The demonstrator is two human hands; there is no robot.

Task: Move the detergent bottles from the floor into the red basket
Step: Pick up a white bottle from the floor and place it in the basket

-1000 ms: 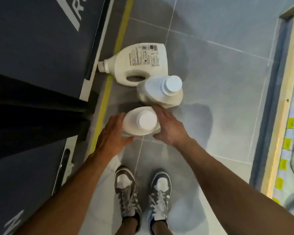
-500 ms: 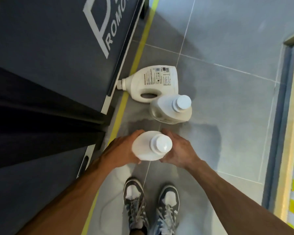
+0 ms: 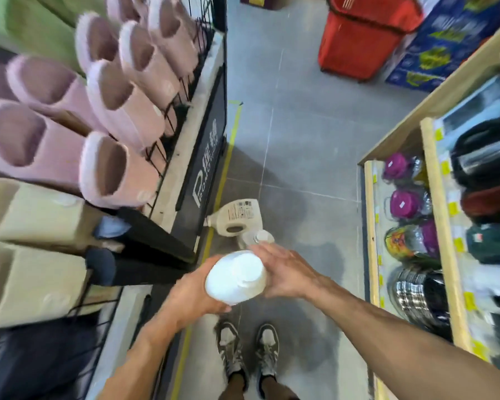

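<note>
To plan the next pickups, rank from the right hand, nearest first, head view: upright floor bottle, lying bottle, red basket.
1. Upright floor bottle, just past the right hand.
2. Lying bottle, behind it, beside the rack's base.
3. Red basket, far up the aisle, on the right.

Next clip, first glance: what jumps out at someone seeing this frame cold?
A white detergent bottle is held between the left hand and right hand, low in the centre above the person's shoes. The red basket stands farther off at top right; a lying bottle and an upright bottle sit on the floor just past the hands. Pink slippers fill the left side.
</note>
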